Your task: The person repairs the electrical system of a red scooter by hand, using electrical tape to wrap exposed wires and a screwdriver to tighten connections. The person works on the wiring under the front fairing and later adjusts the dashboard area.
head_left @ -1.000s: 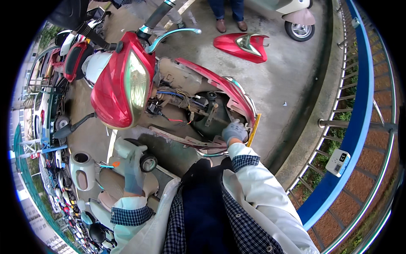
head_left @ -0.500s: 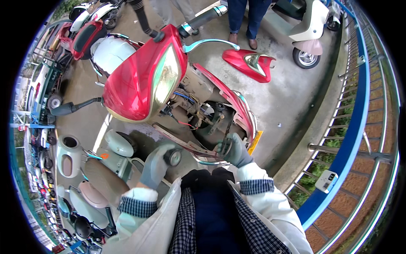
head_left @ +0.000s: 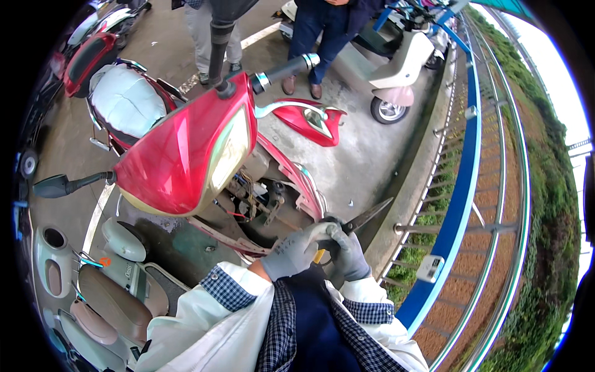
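In front of my chest, my gloved hands meet over the scooter's opened front. My left hand [head_left: 291,253] is closed, its fingertips pressed against a dark item between the hands that I cannot make out. My right hand [head_left: 350,253] is closed on a bladed tool [head_left: 370,214], whose long, pointed dark blade sticks out to the upper right; its handle is hidden by the fingers. Beyond the hands stands the red scooter [head_left: 180,155], with wires [head_left: 243,197] bared inside its front. A yellow edge [head_left: 318,255] shows just below my fingers.
A loose red panel [head_left: 307,121] lies on the ground beyond the scooter. Two people [head_left: 316,43] stand at the far side. A blue railing [head_left: 468,180] runs along the right, and parked scooters [head_left: 118,285] crowd the left. A pale scooter [head_left: 403,68] stands at far right.
My left hand has moved right to meet my right hand; the black roll it held no longer shows clearly. The blade now points up and right. The view has shifted right.
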A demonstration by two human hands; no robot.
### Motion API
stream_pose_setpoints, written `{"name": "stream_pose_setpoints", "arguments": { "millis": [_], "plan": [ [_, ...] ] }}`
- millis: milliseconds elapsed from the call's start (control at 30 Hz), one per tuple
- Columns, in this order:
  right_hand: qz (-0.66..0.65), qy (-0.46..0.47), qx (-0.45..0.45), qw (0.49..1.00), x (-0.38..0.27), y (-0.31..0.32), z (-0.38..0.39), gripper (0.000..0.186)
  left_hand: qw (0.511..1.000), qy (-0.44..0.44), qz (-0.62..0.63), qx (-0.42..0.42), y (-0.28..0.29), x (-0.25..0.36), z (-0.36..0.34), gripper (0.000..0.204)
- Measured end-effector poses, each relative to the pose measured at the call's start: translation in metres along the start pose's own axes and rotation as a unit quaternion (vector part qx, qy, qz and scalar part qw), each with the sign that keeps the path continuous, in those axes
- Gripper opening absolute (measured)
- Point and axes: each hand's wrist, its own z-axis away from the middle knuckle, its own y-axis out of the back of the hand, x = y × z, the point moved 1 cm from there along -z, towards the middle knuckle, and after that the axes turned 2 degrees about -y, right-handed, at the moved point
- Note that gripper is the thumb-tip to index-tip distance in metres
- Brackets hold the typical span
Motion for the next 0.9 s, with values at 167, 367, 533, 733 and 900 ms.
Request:
{"name": "stream_pose_setpoints", "arguments": {
  "millis": [167,367,533,733,900],
  "plan": [
    [0.083,-0.058,-0.017,0.995,-0.027,0.042,-0.078,0.034,0.973,0.017,-0.145,0.177,0.045,-0.022,-0.018,0.047],
    [0.084,-0.089,0.037,0.992,-0.053,0.135,-0.183,0.009,0.795,-0.092,-0.359,0.48,0.098,0.088,-0.018,0.032],
    [0.196,-0.154,0.048,0.967,-0.056,0.22,-0.247,0.017,0.596,0.045,-0.495,0.631,0.171,0.118,-0.043,0.047],
    [0.249,-0.144,0.09,0.953,-0.069,0.232,-0.281,0.017,0.537,0.054,-0.634,0.555,0.193,0.093,-0.053,0.038],
    [0.29,-0.178,0.073,0.937,-0.09,0.204,-0.322,0.02,0.537,0.035,-0.621,0.57,0.194,0.094,-0.067,0.034]
  ]
}}
